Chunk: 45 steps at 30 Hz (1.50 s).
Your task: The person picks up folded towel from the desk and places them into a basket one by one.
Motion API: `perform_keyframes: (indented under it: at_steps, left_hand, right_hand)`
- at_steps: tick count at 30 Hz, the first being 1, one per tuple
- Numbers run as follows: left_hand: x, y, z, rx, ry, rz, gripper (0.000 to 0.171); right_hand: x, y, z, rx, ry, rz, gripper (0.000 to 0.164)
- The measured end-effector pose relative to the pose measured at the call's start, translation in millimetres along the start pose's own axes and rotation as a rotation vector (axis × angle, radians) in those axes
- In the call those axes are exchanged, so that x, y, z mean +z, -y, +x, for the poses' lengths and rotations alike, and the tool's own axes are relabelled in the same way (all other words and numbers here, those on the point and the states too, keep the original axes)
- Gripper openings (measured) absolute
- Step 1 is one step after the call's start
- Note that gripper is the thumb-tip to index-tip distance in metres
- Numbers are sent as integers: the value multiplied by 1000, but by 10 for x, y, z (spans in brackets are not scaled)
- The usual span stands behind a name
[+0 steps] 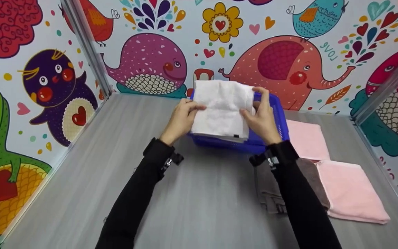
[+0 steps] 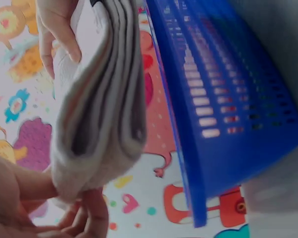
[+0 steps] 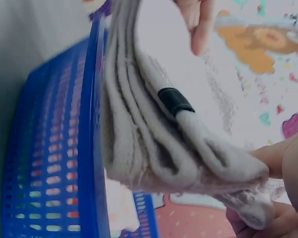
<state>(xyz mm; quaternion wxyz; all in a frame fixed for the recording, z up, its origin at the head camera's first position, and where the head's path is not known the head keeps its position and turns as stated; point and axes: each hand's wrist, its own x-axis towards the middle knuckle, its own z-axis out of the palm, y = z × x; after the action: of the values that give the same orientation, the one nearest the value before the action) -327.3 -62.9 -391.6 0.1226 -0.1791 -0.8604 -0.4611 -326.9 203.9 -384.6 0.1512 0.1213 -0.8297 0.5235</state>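
Observation:
A folded white towel [image 1: 221, 110] with a small black tag is held up between both hands, over the blue plastic basket [image 1: 280, 117]. My left hand [image 1: 183, 117] pinches its left edge, thumb on top and fingers beneath. At the opposite edge my right hand [image 1: 263, 117] grips it the same way. Both wrist views show the towel's stacked layers [image 2: 104, 99] end-on, beside the basket's slotted wall [image 3: 49, 158]. Something pale [image 3: 121, 203] shows inside the basket in the right wrist view.
Right of the basket lie two folded pink towels [image 1: 352, 190], one behind the other. A folded grey-brown towel [image 1: 271, 190] lies partly under the right forearm. Cartoon-printed panels [image 1: 199, 41] wall in the grey table [image 1: 199, 207] at the back and sides.

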Motion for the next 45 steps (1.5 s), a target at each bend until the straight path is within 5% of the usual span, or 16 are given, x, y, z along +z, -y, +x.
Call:
perform_keyframes:
  at_steps: [4, 10, 17, 23, 26, 36, 45]
  left_hand:
    - [73, 52, 128, -44, 34, -24, 30]
    - [179, 164, 229, -24, 132, 21, 44]
    - [309, 373, 256, -98, 213, 274, 52]
    - [411, 476, 199, -21, 256, 556, 46]
    - [415, 493, 186, -32, 277, 646, 46]
    - [402, 441, 203, -80, 351, 683, 52]
    - [436, 490, 175, -61, 310, 665, 50]
  right_hand:
    - [5, -122, 155, 37, -1, -48, 68]
    - [28, -298, 244, 82, -12, -135, 74]
    - [173, -537, 243, 84, 134, -258, 64]
    - [281, -652, 223, 109, 178, -448, 60]
    - [298, -648, 231, 139, 238, -528, 62]
    - [291, -633, 259, 240, 401, -611, 64]
    - [304, -626, 254, 222, 373, -653, 63]
